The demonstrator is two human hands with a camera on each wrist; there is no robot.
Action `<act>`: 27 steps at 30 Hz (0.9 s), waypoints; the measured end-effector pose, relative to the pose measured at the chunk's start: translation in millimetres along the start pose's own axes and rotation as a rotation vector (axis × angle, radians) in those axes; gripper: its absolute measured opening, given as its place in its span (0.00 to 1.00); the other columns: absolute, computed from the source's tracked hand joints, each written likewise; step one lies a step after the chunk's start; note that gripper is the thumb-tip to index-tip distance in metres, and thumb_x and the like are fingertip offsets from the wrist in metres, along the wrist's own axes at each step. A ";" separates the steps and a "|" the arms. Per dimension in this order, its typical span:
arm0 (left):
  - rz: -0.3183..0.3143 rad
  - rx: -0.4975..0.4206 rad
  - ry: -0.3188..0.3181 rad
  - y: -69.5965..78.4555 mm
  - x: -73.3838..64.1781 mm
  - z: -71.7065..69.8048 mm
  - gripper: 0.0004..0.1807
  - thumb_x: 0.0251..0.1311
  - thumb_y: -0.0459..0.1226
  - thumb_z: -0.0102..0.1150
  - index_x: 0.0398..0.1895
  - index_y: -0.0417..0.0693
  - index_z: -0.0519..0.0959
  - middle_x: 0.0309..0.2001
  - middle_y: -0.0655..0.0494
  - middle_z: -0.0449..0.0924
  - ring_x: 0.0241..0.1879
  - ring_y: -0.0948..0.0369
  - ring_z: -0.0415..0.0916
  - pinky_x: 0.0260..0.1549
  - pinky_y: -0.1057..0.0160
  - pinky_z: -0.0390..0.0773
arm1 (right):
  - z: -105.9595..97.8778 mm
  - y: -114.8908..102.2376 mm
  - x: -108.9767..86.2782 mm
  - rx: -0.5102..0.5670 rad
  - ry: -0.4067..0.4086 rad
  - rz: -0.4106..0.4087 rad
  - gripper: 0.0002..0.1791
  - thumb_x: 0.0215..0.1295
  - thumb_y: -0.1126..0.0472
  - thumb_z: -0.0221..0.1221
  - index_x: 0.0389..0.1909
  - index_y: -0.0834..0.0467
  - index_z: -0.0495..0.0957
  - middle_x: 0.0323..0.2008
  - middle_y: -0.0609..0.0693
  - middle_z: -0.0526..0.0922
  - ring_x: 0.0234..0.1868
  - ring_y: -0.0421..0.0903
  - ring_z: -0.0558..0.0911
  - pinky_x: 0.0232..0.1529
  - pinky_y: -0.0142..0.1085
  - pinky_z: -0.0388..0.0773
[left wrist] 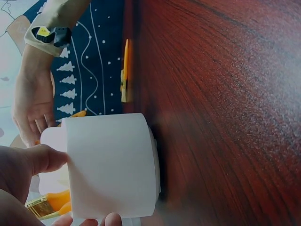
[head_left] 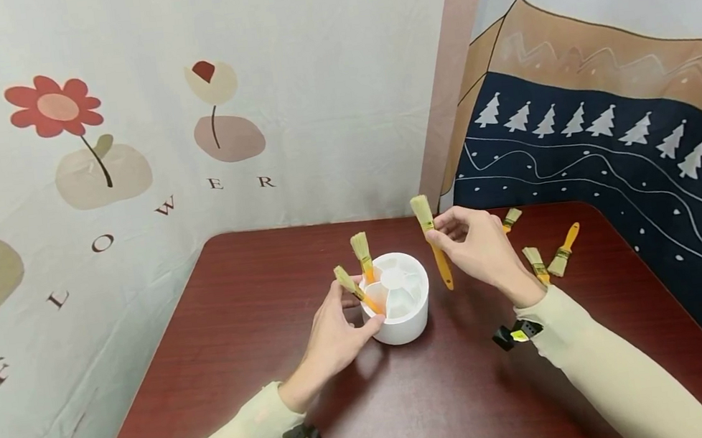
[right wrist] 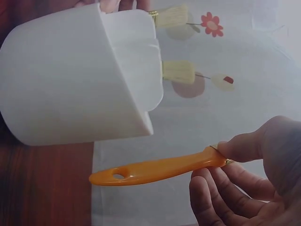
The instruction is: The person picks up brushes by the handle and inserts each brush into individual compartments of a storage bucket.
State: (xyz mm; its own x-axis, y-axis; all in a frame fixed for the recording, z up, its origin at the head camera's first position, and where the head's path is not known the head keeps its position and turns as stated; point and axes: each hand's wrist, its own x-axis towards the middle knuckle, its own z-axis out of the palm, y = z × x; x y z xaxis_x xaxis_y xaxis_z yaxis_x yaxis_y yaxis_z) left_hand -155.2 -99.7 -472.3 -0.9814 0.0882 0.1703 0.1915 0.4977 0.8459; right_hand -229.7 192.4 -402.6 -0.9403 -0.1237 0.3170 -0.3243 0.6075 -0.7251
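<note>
A white round holder with several compartments stands upright on the table. My left hand grips it from the left, thumb at the rim and fingers around the far side. Two paintbrushes, one farther back and one nearer, stand in its left compartments with bristles up. To the right of the holder, my right hand pinches another paintbrush near its metal band, bristles up. In the right wrist view its orange handle hangs down beside the holder, apart from it.
On the table's right side lie three more paintbrushes: one by the edge, one beside the right wrist and one partly hidden behind the right hand. Printed cloths hang behind the dark red table.
</note>
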 end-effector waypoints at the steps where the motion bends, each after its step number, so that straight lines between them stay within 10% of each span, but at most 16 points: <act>1: 0.001 0.000 -0.001 -0.3 0.2 0.1 0.39 0.62 0.38 0.86 0.75 0.52 0.77 0.66 0.46 0.91 0.63 0.45 0.91 0.63 0.36 0.90 | -0.4 -1.0 -0.5 0.000 0.002 -0.002 0.13 0.80 0.53 0.76 0.55 0.56 0.91 0.48 0.56 0.97 0.45 0.54 0.93 0.40 0.32 0.89; 27: -0.002 -0.023 -0.025 -2.6 4.5 -2.0 0.40 0.63 0.38 0.86 0.77 0.52 0.77 0.66 0.41 0.90 0.64 0.40 0.91 0.54 0.40 0.95 | -12.7 -30.3 -16.0 0.100 0.035 -0.117 0.12 0.79 0.53 0.77 0.54 0.54 0.91 0.46 0.52 0.98 0.44 0.49 0.93 0.45 0.24 0.87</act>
State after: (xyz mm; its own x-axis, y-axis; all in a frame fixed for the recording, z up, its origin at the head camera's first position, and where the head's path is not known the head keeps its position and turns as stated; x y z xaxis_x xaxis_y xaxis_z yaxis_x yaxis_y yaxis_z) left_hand -160.1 -102.3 -472.7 -0.9818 0.1088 0.1559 0.1892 0.4780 0.8578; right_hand -203.5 186.0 -377.9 -0.8919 -0.1609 0.4226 -0.4418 0.5094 -0.7384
